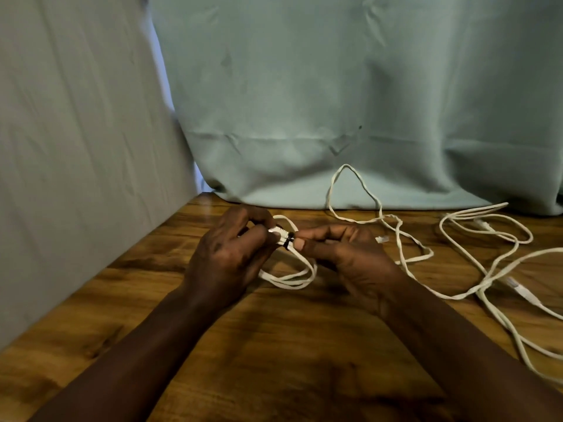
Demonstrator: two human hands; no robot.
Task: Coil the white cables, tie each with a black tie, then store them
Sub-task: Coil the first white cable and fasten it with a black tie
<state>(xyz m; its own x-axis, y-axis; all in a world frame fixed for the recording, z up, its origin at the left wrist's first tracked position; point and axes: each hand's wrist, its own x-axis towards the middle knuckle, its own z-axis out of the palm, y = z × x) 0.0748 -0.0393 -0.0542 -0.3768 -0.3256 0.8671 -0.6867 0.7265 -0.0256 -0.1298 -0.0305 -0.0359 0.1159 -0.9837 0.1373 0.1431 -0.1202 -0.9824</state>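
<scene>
Centrally: wooden table (274, 345), loose cables (487, 281) sprawling at three o'clock, coiled white cable (292, 278) between both hands. Left hand (225, 254) pinches the gathered loops; right hand (344, 254) pinches the black tie (288, 239) binding them. The coil looks light and limp, so it is best gripped at the tie.

Both bare forearms reach forward from the lower edge and converge toward the middle, wrists held a little above the counter. The left hand (225, 257) shows its back to the camera, fingers curled and gripping the bunched top of the white cable coil (292, 278). The right hand (347, 254) faces it almost fingertip to fingertip, thumb and forefinger pinching the black tie (288, 239), remaining fingers loosely curled.
</scene>
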